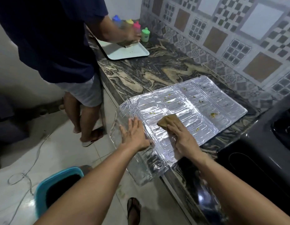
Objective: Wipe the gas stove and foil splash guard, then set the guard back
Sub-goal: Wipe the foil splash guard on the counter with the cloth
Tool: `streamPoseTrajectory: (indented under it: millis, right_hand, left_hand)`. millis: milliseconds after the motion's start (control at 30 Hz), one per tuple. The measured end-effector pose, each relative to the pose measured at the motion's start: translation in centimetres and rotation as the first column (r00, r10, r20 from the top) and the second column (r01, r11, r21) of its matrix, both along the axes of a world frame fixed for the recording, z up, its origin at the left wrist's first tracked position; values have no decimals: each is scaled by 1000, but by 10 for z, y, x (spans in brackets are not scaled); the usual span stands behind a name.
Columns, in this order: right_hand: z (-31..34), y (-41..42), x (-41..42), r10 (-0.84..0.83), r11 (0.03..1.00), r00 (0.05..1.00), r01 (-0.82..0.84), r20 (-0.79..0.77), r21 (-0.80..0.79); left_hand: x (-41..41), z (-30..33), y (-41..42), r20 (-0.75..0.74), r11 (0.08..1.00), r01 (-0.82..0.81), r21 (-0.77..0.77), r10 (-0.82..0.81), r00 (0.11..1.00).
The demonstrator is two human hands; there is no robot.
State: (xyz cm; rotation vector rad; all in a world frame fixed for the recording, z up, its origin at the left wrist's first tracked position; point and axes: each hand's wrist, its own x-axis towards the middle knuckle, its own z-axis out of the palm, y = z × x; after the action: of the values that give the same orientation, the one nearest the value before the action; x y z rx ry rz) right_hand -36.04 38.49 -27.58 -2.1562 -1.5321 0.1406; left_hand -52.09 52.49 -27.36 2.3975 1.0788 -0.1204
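Note:
The foil splash guard (194,101) lies unfolded flat on the marbled counter (141,72), with its near-left panel hanging over the counter edge. Small yellow-green food specks dot its far panels. My left hand (133,135) rests flat and spread on the overhanging left part of the foil. My right hand (181,137) presses a brown cloth (168,121) onto the middle of the guard. The black gas stove (261,146) sits at the right, just beyond the guard's near-right edge.
Another person in a dark shirt stands at the counter's far left, wiping a white tray (124,52) beside several coloured bottles (145,34). A blue bin (59,182) and a loose cable (27,172) sit on the floor below. A tiled wall (238,38) backs the counter.

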Motion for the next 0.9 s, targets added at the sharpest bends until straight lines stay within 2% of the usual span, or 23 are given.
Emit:
streamPoseTrajectory:
  millis: [67, 100, 133, 200, 267, 367, 400, 467, 500, 567, 667, 733, 833, 867, 900]
  right_hand:
    - [-4, -4, 20, -137, 981, 990, 139, 19, -139]
    - [-6, -2, 28, -206, 968, 979, 204, 1, -145]
    - [-4, 0, 34, -271, 959, 962, 267, -36, -90]
    - [9, 9, 24, -361, 920, 909, 383, -206, 77]
    - [22, 10, -6, -266, 948, 932, 299, -247, 110]
    - [13, -2, -45, -8, 1000, 1000, 8, -28, 7]
    - [6, -7, -49, 46, 999, 999, -46, 23, -11]
    - [-3, -12, -35, 41, 998, 998, -43, 38, 49]
    - [-1, -11, -26, -14, 996, 1000, 13, 15, 84]
    - [3, -9, 2, -215, 975, 976, 216, -35, 46]
    - [-2, -9, 50, -495, 869, 868, 495, -35, 6]
    - [-5, -9, 75, -587, 810, 809, 587, -14, -16]
    - [7, 3, 80, -691, 718, 710, 696, -132, -19]
    - [13, 10, 69, -698, 708, 699, 706, -153, -7]
    - [17, 16, 53, -639, 763, 756, 646, -141, 10]
  left_hand:
    - [2, 0, 2, -8, 1000, 17, 22, -17, 1000]
    - [3, -1, 3, -24, 999, 21, 30, -20, 1000]
    - [4, -1, 2, -46, 999, 22, 40, -20, 999]
    - [8, 0, 0, -82, 998, 16, 57, -11, 997]
    - [12, 0, -1, -87, 998, -2, 70, 8, 996]
    - [17, 2, 0, -107, 997, -14, 76, 22, 994]
    - [18, 3, 0, -122, 997, -12, 77, 21, 992]
    - [19, 6, 0, -143, 997, -8, 74, 18, 990]
    - [19, 7, 0, -147, 997, -5, 71, 15, 989]
    - [19, 10, 1, -157, 998, 0, 61, 10, 988]
    - [20, 12, 2, -181, 998, 10, 59, 1, 984]
    - [20, 12, 1, -181, 998, 9, 60, 2, 983]
    - [18, 11, 1, -163, 998, 7, 56, 2, 987]
    - [17, 10, 1, -154, 999, 6, 51, 2, 988]
    - [17, 9, 0, -142, 999, 5, 50, 2, 990]
